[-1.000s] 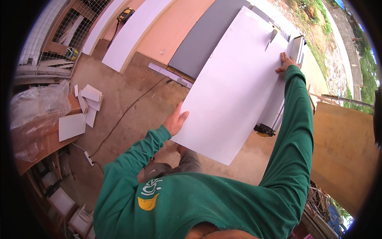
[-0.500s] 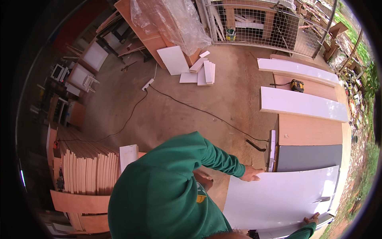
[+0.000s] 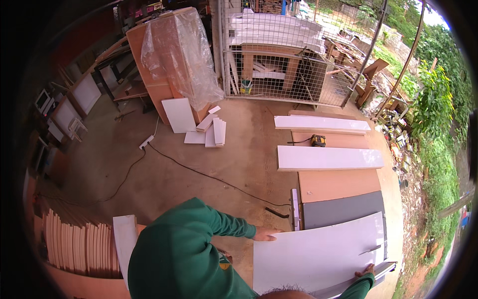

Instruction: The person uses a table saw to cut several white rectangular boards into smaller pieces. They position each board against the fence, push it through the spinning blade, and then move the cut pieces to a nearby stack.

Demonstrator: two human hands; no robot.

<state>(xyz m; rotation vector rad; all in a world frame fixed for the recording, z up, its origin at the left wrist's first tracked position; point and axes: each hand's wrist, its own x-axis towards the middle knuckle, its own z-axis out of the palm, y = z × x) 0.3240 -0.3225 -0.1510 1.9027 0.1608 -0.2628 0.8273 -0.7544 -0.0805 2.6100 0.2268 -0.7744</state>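
A large white board [image 3: 313, 254] lies in front of me, partly over a dark grey panel [image 3: 343, 209]. My left hand [image 3: 265, 234] holds its far left corner, with the thumb and fingers at the edge. At the near right edge of the same board, my right hand [image 3: 366, 270] grips with bent fingers. A thin dark piece [image 3: 371, 249], too small to name, rests on the board near that hand. Both arms wear green sleeves. My shoulder and body hide part of the lower left, and the board's near edge is partly out of view.
Beyond lie a wood-coloured board [image 3: 338, 185], white planks [image 3: 328, 158] and a tape measure [image 3: 318, 141]. A black cord [image 3: 214, 175] runs across the floor from a power strip [image 3: 146, 142]. Stacked strips [image 3: 82, 244] stand left; white offcuts [image 3: 214, 133] lie farther back, near a mesh gate [image 3: 279, 65].
The view has tilted up, showing more of the gate and greenery. Both hands have stayed on the white board, which has turned slightly, its left corner coming nearer to me.
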